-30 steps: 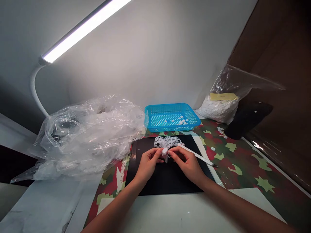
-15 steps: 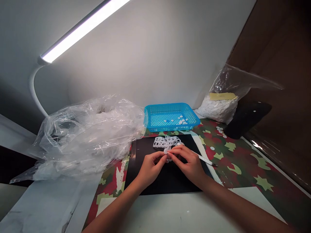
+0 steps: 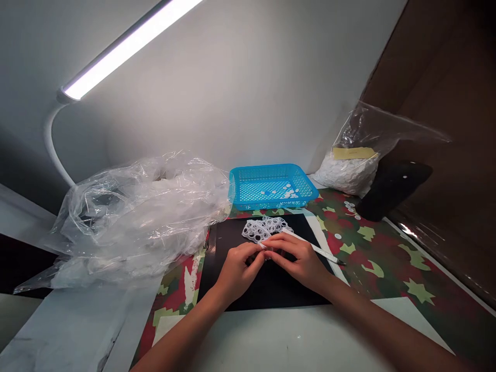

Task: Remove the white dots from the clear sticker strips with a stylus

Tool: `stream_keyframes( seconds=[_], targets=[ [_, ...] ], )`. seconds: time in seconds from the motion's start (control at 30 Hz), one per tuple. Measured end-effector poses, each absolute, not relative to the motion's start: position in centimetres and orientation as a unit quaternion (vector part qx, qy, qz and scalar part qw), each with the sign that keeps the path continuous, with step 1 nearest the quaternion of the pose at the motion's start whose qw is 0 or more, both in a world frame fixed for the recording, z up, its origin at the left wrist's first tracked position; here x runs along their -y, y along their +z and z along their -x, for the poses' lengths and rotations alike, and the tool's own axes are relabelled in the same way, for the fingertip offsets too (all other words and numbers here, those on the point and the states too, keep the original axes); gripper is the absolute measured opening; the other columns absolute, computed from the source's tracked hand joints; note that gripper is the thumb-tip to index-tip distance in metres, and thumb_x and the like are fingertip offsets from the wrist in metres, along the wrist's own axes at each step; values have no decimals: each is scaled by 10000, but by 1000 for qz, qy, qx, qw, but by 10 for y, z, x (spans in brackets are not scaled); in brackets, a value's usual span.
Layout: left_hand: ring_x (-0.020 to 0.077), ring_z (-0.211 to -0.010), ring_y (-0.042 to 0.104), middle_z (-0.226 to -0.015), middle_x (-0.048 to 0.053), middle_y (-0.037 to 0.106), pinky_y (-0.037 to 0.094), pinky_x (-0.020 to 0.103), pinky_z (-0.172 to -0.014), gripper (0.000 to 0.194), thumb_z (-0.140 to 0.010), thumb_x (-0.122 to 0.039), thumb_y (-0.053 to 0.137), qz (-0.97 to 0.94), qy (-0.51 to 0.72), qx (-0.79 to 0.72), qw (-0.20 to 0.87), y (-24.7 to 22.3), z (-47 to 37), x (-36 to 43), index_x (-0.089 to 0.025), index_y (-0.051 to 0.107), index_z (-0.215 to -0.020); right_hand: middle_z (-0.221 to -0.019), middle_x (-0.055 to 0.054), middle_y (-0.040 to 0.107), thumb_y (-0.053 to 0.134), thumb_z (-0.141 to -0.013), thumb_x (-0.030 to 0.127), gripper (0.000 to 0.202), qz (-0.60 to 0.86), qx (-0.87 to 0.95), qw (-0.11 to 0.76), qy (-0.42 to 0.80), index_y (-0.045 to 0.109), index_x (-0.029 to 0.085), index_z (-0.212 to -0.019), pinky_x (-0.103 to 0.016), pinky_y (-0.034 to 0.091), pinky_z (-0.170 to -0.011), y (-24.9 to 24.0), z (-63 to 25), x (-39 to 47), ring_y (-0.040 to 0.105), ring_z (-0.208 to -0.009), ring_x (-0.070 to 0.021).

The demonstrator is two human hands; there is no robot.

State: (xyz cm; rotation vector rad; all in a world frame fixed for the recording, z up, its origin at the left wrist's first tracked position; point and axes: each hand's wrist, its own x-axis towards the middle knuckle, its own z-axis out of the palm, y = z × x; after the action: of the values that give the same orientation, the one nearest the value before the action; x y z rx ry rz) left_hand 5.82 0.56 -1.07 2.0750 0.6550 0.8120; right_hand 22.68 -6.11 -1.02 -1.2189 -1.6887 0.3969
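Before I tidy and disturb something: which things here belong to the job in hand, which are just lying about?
Likely the job's:
small white piece between left hand and right hand
white rings
black mat
perhaps pen-like tool
perhaps blue basket

Seemingly lying about:
dark object, far right
loose white discs beside it

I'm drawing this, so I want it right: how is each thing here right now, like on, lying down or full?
Lamp, lit
Left hand, pinching
Right hand, pinching
White piece, at the fingertips, mostly hidden
Rings, heaped
Mat, flat
Pen, lying down
Basket, upright, few discs inside
Left bag, crumpled
Right bag, partly full
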Motion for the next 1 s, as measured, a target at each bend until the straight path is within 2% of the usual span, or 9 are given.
stream_keyframes(
  seconds=[0.13,0.37,0.57,0.73,1.0],
  targets=[
    [158,-733,598,-784,45,674,426,240,-688,182,-886,-227,517,-836,318,-239,377,-10,-58,-7,-198,696,-873,-939,-44,683,547,-913,224,189,486,720,469,158,680,249,-1046,-312,543,-767,-6,-235,59,648,-869,-175],
    [148,-703,579,-763,48,645,422,234,-658,172,-877,-202,521,-855,314,-234,342,-15,-57,-4,-186,692,-878,-889,-42,717,546,-891,177,191,466,785,406,39,666,229,-1030,-326,533,-705,-5,-238,59,642,-788,-181],
    [135,-694,576,-760,43,644,419,228,-646,182,-880,-193,505,-865,320,-228,312,-18,-58,-3,-176,686,-881,-780,-24,703,585,-858,174,125,493,748,439,69,678,207,-933,-282,517,-648,-4,-232,62,634,-703,-155],
    [141,-660,544,-710,37,648,399,252,-646,217,-867,-187,491,-872,324,-227,289,-18,-59,-4,-184,687,-773,-814,-26,715,597,-833,138,146,506,730,456,53,669,212,-935,-306,517,-672,-8,-226,63,635,-721,-166],
    [120,-628,586,-720,26,689,423,208,-601,189,-859,-216,535,-836,324,-275,348,-12,-61,-2,-167,710,-809,-850,-29,729,577,-831,92,195,495,759,423,-24,657,200,-973,-322,522,-668,-12,-224,61,639,-748,-182]
  ],
)
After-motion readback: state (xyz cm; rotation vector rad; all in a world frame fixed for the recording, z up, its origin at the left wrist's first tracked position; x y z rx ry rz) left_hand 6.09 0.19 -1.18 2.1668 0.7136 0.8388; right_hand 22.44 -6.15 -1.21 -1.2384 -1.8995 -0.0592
